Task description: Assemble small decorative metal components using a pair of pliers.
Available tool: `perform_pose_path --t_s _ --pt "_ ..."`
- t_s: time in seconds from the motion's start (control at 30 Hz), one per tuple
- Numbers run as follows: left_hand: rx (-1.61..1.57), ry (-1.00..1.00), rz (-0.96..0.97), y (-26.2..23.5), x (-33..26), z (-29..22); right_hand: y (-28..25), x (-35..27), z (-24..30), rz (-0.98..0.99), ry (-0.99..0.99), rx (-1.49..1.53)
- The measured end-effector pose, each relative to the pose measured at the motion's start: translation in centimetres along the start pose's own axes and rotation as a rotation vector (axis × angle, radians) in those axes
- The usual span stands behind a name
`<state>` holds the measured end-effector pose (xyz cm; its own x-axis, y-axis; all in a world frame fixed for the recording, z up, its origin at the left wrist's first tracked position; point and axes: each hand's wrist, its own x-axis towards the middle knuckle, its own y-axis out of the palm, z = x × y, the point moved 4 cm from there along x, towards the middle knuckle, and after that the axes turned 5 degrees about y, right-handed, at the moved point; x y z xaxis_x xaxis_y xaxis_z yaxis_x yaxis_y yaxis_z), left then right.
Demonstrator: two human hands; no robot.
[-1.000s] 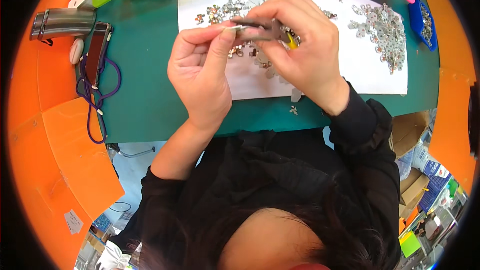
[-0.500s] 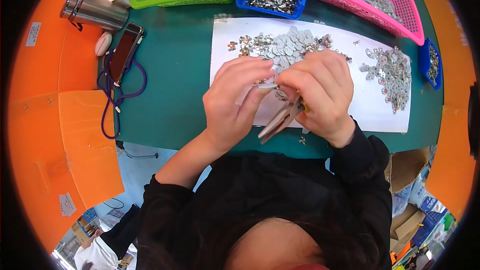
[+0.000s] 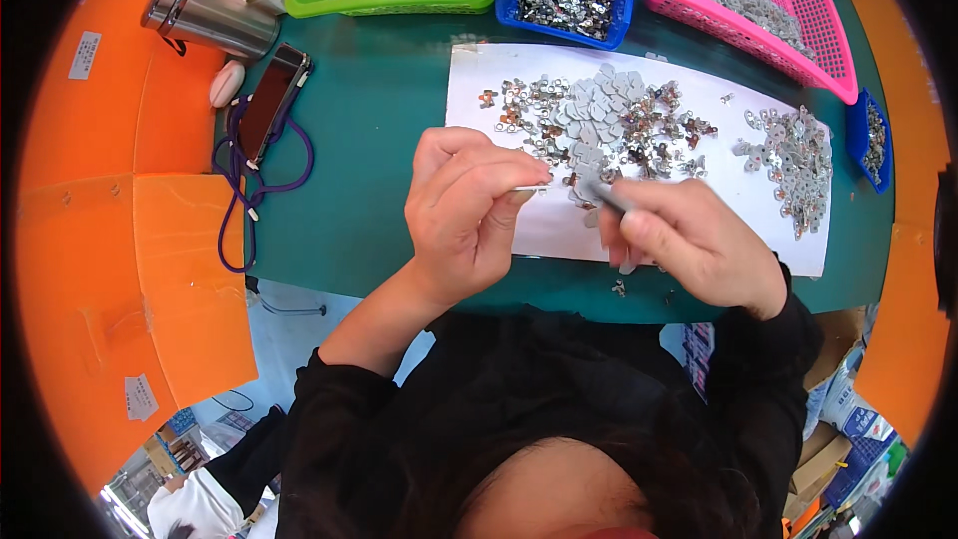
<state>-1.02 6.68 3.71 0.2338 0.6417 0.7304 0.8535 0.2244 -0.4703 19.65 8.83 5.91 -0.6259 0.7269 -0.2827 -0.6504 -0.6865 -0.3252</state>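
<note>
Between its thumb and fingertips, my left hand point(image 3: 461, 215) pinches a small flat metal piece point(image 3: 531, 188) above the white sheet point(image 3: 564, 238). To the right of it, my right hand point(image 3: 699, 245) is closed on pliers point(image 3: 607, 195), whose dark jaws are smeared by motion and point up and left. The jaws stand apart from the held piece. Just beyond the hands lies a heap of flat grey metal pieces point(image 3: 599, 105), with small shiny metal fittings point(image 3: 659, 145) scattered around it. Another heap of metal pieces point(image 3: 793, 165) sits at the sheet's right end.
Along the green table's point(image 3: 369, 190) far edge stand a green basket point(image 3: 419, 2), a blue tray point(image 3: 569, 32) and a pink basket point(image 3: 758, 55), all holding metal parts. A small blue tray point(image 3: 863, 135) is far right. Leftward lie a steel flask point(image 3: 225, 28) and a corded phone point(image 3: 271, 105).
My right hand has drawn away to the right from the left hand, and the pliers have swung from pointing toward me to pointing up and left. The left hand keeps its pinch.
</note>
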Motion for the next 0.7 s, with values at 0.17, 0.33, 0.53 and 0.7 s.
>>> perform_pose_path --t_s 0.17,0.33,0.53,0.7 --pt "0.004 0.054 0.053 -0.1 0.2 -0.7 0.9 0.2 0.4 0.313 0.16 0.14" --pt "0.019 0.077 0.047 -0.4 0.0 -1.2 0.9 0.1 0.8 0.297 0.175 0.164" --pt "-0.031 0.077 0.048 -0.3 -0.4 -1.1 1.0 0.5 0.3 0.265 0.108 0.115" --pt "-0.103 0.035 0.06 -0.3 -0.5 -1.9 1.1 0.0 0.4 0.173 -0.166 -0.154"
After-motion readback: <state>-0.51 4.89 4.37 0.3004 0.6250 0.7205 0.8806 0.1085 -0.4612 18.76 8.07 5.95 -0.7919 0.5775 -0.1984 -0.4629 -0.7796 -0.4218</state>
